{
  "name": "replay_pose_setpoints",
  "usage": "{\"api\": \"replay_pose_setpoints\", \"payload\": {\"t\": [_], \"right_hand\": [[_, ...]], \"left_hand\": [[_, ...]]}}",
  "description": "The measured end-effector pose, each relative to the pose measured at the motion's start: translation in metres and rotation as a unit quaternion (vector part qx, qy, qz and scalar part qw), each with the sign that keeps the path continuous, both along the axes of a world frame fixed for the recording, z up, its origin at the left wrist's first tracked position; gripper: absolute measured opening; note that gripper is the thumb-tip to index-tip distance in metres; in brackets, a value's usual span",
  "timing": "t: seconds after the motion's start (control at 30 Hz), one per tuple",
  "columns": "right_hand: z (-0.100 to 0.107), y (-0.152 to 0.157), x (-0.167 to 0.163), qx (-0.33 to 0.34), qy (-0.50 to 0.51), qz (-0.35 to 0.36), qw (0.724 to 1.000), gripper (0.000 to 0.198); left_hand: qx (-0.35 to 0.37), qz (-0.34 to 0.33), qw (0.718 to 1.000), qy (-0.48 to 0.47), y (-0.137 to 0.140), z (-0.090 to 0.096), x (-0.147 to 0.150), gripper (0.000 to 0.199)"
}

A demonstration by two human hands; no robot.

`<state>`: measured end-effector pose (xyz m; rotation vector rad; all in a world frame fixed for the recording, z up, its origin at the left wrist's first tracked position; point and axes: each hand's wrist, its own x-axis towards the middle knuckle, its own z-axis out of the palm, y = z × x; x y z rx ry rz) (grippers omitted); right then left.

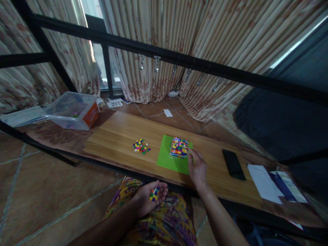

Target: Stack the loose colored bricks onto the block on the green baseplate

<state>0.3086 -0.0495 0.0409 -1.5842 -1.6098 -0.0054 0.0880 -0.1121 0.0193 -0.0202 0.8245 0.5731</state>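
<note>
My left hand [153,197] is cupped palm up above my lap, cradling several small coloured building bricks [154,193]. On a green studded baseplate [164,160] stands a square block built of many coloured bricks [179,147]. At the block's right side is my right hand [197,167], its thumb and fingers drawn together against or very near the edge. Whatever may be between those fingertips is hidden. A loose pile of small bricks [140,147] lies on the wooden board [112,136], left of the baseplate.
A clear plastic bin [70,111] with an orange label stands at the left end. A black phone [233,164] lies on the board's right part, with white papers [265,182] beyond it. A dark metal bar [179,59] crosses in front of the curtains [164,24].
</note>
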Motion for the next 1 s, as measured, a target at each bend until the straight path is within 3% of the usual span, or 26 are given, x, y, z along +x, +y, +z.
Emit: {"api": "replay_pose_setpoints", "payload": {"t": [0.13,0.3,0.47,0.77,1.0], "right_hand": [[0.003,-0.023,-0.011,-0.008,0.038,-0.007,0.999,0.031],[0.0,-0.065,-0.042,-0.076,0.071,0.09,0.991,0.024],[0.003,-0.091,-0.064,-0.118,0.038,0.164,0.979,0.024],[-0.005,-0.094,-0.078,-0.132,-0.068,0.172,0.974,0.023],[-0.01,-0.094,-0.082,-0.145,-0.039,0.167,0.974,0.014]], "left_hand": [[0.021,0.02,0.999,-0.024,0.003,0.004,-0.001,0.026],[0.046,0.026,0.996,-0.078,0.009,0.015,-0.003,0.04],[0.05,0.038,0.992,-0.113,0.01,0.019,-0.004,0.049],[0.023,0.03,0.989,-0.142,0.009,0.022,-0.005,0.053],[0.025,0.029,0.991,-0.128,0.008,0.021,-0.003,0.05]]}}
